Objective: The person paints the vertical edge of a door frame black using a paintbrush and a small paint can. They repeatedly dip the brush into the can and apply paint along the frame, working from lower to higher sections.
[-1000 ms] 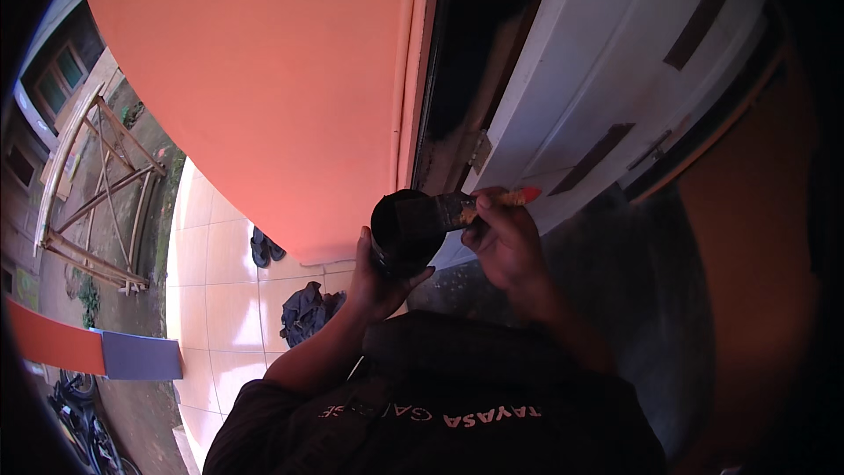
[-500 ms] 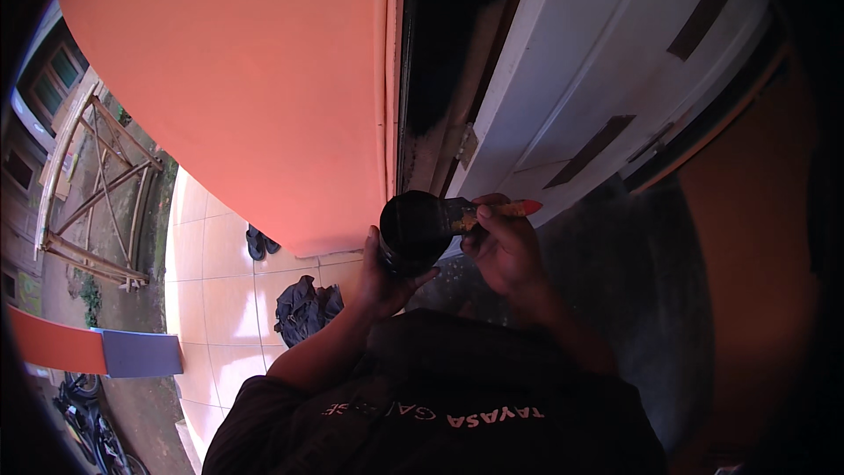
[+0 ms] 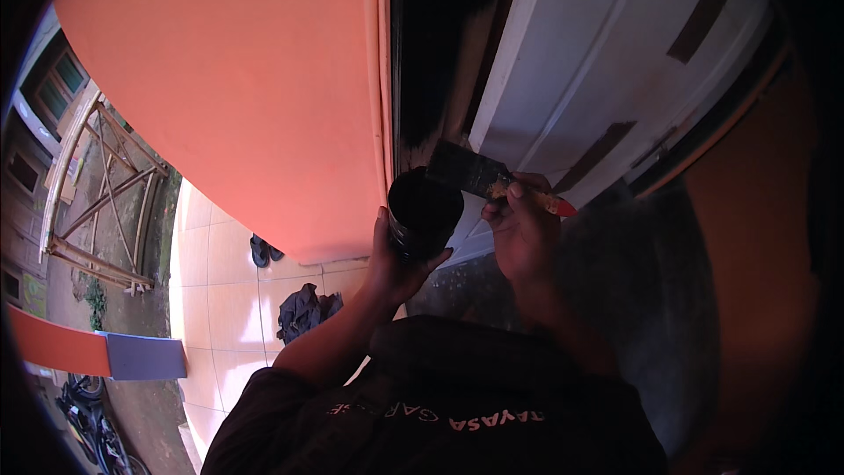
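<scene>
My left hand point(image 3: 397, 266) is wrapped round a dark paint can point(image 3: 425, 215), its round mouth facing up. What lies inside the can is too dark to make out. By its red-tipped handle, my right hand point(image 3: 521, 220) grips a wide paintbrush point(image 3: 470, 171). The brush's black bristles are just above the can's far rim and point left toward the door frame. Ahead, the door frame point(image 3: 440, 53) is coated glossy black on its upper part, with a brownish patch lower down.
A pale door point(image 3: 580, 62) stands open to the right of the frame. An orange wall point(image 3: 237, 97) rises on the left. Dark cloth point(image 3: 303, 312) and sandals point(image 3: 261, 251) lie on the tiled floor point(image 3: 230, 299). Farther left are a bamboo frame point(image 3: 105, 189) and a motorcycle point(image 3: 97, 422).
The paintbrush has come up out of the can's mouth and moved forward, with its bristles now above the rim. My left hand still holds the can, shifted slightly right.
</scene>
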Demonstrator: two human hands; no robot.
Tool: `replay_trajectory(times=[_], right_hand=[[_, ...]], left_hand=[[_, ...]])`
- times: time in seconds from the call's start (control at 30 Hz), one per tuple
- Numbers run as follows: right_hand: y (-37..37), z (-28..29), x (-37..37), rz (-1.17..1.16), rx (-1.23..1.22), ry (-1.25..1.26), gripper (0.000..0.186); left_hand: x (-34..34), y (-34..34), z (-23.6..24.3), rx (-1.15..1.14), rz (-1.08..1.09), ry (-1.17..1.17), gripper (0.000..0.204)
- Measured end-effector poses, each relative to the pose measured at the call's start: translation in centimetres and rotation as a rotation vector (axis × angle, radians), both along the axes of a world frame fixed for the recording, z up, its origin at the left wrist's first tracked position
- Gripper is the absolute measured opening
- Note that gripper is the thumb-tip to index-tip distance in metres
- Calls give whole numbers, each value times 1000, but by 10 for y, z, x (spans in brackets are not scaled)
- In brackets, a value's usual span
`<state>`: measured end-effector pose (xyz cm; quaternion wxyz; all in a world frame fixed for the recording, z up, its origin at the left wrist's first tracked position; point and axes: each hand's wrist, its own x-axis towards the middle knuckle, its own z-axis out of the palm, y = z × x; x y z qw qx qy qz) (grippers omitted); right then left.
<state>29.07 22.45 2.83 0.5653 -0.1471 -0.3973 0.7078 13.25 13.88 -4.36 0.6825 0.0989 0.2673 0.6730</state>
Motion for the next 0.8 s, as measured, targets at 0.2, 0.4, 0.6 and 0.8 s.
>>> replay_trajectory(times=[0.2, 0.4, 0.6, 0.8], right_hand=[[44, 23, -28, -677, 666, -219, 26], [72, 29, -48, -949, 1197, -445, 29], [66, -28, -53, -838, 1188, -649, 24], [41, -32, -38, -755, 1133, -708, 25]], left_hand=[[-8, 10, -11, 40, -25, -59, 85], [-12, -12, -12, -31, 10, -38, 87], [-28, -31, -18, -60, 69, -5, 86], [-42, -46, -12, -41, 91, -33, 83]])
